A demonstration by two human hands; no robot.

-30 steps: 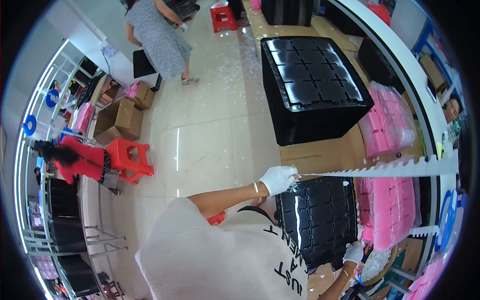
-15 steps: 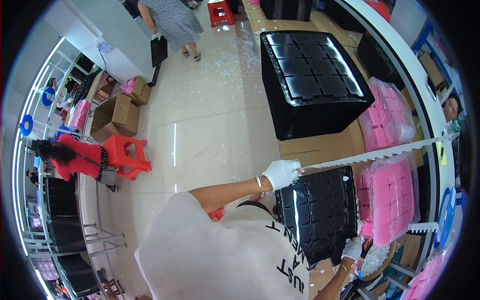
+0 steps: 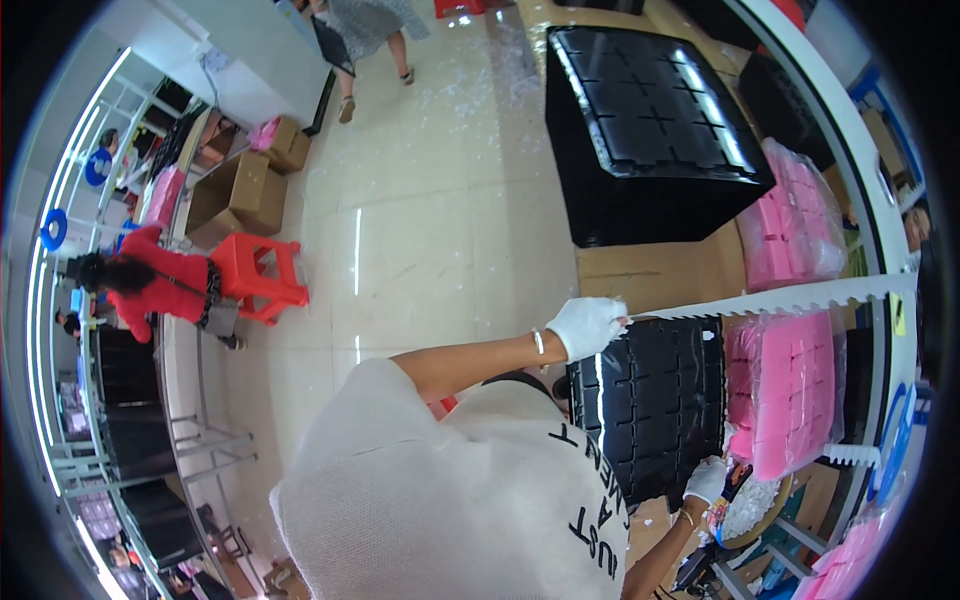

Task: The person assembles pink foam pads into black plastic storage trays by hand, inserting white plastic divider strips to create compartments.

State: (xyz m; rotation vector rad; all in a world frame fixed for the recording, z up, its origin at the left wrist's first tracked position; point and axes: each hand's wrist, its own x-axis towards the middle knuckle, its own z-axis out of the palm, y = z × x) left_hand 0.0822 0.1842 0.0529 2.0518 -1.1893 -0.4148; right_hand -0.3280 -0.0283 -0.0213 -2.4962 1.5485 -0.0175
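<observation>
My left hand (image 3: 588, 328), in a white glove, pinches the end of a long white strip (image 3: 780, 299) with a toothed edge. The strip stretches rightward across the bench to the frame at the right. Under it lies a black plastic tray (image 3: 655, 415) with a grid of raised cells, its far edge close to my left hand. My right hand (image 3: 707, 480), also gloved, is at the tray's near right corner with its fingers curled; what they hold, if anything, is too small to make out. Beside it a round container (image 3: 786, 497) holds white bits.
Pink trays in clear plastic (image 3: 790, 390) stand right of the black tray. A tall stack of black trays (image 3: 640, 205) stands farther back on cardboard. At left are a red stool (image 3: 262, 275), cardboard boxes (image 3: 240, 195) and a person in red (image 3: 165, 280). Another person (image 3: 375, 30) is at the top.
The whole view has shifted slightly, so the bench and tray sit farther right. The person in the patterned dress has taken a step. My left hand still pinches the strip.
</observation>
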